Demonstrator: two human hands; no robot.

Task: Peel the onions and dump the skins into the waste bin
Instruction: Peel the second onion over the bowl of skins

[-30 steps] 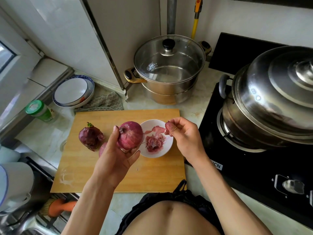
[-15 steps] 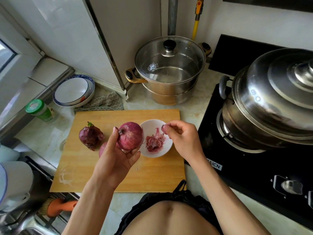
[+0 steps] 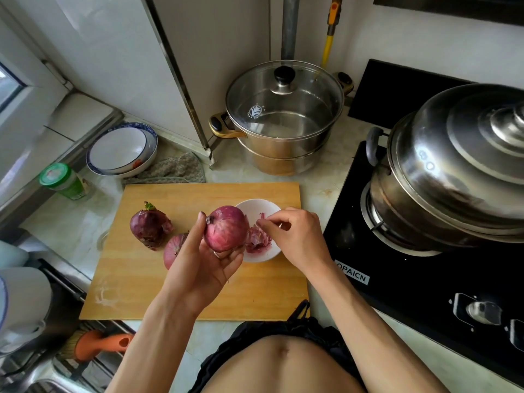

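Black gas hob (image 3: 425, 279) fills the 3 to 5 o'clock side, brand label at its near-left edge. Big steel pot with domed steel lid (image 3: 459, 165) sits on the hob burner at 2–3 o'clock. Wooden cutting board (image 3: 136, 279) lies mid-frame on the pale marble counter (image 3: 65, 222). Steel steamer pot with glass lid (image 3: 283, 120) stands at 12 o'clock, behind the board, apart from it. Stacked blue-rimmed plates (image 3: 122, 150) at 10 o'clock; grey knitted cloth (image 3: 170, 171) just beside them, touching the board's far edge. Green-capped jar (image 3: 62, 180) at 9–10 o'clock. Orange-handled brush (image 3: 99, 343) at 7 o'clock, below the board.

Left hand (image 3: 198, 268) is raised over the board centre, fingers and thumb wrapped around a red onion (image 3: 225, 228), mostly peeled, root end up-left. Right hand (image 3: 295, 239) is over the white bowl (image 3: 255, 207), at 3 o'clock from the held onion; thumb and forefinger pinched together on a small bit of onion skin at the bowl, rest of the fingers curled. Bowl sits on the board's right half and holds a pile of pink onion skins (image 3: 256, 239).

Unpeeled dark onion with green sprout (image 3: 150, 225) rests on the board at 9 o'clock from the held one. Third onion (image 3: 173, 249) lies just beside it, partly hidden behind the left hand. Waste bin: can't tell where.
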